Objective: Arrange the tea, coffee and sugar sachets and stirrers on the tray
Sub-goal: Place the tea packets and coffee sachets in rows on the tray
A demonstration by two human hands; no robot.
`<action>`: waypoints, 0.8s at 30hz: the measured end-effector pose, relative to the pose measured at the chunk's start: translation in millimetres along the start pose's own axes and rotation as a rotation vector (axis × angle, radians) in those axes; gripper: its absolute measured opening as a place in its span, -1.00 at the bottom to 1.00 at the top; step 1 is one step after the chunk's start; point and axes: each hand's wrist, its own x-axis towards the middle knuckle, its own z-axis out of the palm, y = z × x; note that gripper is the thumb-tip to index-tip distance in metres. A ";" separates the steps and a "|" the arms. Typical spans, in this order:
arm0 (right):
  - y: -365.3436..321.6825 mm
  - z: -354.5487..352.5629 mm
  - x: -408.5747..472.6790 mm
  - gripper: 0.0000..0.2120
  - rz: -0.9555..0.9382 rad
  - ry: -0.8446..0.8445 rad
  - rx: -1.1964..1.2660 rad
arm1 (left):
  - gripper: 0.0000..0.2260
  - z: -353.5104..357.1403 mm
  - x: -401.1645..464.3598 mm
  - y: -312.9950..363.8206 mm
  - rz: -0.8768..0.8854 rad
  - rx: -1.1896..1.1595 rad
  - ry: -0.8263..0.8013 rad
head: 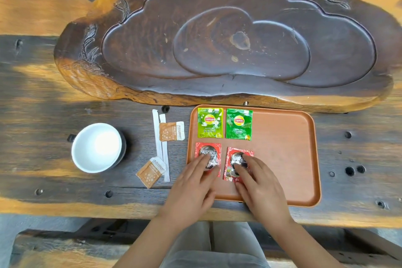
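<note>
- Roughly halfway done, by the look of it. Four sachets already on the orange tray [304, 159], right of centre in the lower half of the frame.
- Two green Lipton tea sachets [210, 122] [239, 124] side by side along the tray's top left edge, neat and upright.
- Two red Nescafe coffee sachets [207, 154] [238, 163] directly below them. Left one sits square, right one a bit tilted, so probably being straightened at this moment.
- Left hand [193, 185] flat and open, fingertips pressing on the left coffee sachet. Not gripping anything.
- Right hand [258, 183] same story: open, fingers spread on top of the right coffee sachet, nothing pinched.
- Left to do: two brown sugar sachets [171, 131] [151, 172] and two white wrapped stirrers [159, 143], all off the tray on the dark wooden table [43, 98], just left of the tray's edge. Sugar packets lying partly over the stirrers, so likely need lifting first.
- Plenty of bare tray on the right side for them.
- Also around: white cup [96, 148] at left centre, well apart from the tray, and a big carved wooden tea board [239, 39] filling the upper frame. Neither really in the way.
</note>
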 end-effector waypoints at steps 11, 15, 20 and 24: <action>5.1 4.1 17.1 -0.65 0.011 0.053 -0.014 | -0.55 4.6 11.2 2.4 -0.057 -0.064 -0.020; 5.6 4.0 19.8 -0.65 0.005 0.060 0.002 | -0.56 4.5 11.9 3.5 -0.063 -0.068 -0.007; 4.9 4.3 19.5 -0.65 0.013 0.051 0.014 | -0.54 4.8 12.2 4.5 -0.060 -0.063 0.015; 5.1 4.4 18.5 -0.64 0.003 0.056 0.018 | -0.53 5.0 11.0 5.0 -0.059 -0.065 0.021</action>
